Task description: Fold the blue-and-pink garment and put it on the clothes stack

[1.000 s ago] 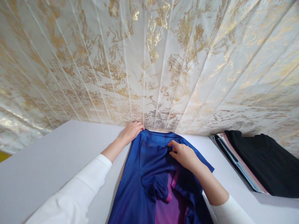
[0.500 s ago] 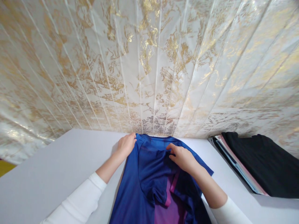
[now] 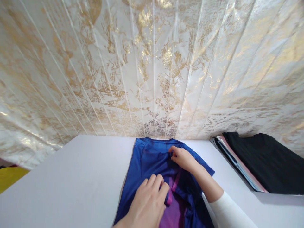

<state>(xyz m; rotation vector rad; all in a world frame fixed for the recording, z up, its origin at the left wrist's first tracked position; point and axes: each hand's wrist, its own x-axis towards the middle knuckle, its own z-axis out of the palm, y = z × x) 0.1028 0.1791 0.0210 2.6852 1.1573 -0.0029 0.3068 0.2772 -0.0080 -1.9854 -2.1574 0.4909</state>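
Note:
A blue shirt that shades into purple and magenta lies on the white table, its neckline toward the wall. One sleeve with a magenta hem is folded over its middle. Below the neckline, my right hand pinches the cloth between thumb and fingers. Nearer to me, my left hand is over the shirt's middle, its fingers curled onto the fabric beside the magenta-hemmed sleeve. The back of this hand hides its fingertips and part of the cloth.
At the right stands a stack of folded clothes with a black shirt on top and pink, light-blue and grey edges below. A wall covering with gold patterns rises behind the white table. Something yellow shows at the far left.
My left hand has left the shirt's left shoulder and come down toward me, onto the middle by the sleeve. My right hand stays at the cloth below the neckline.

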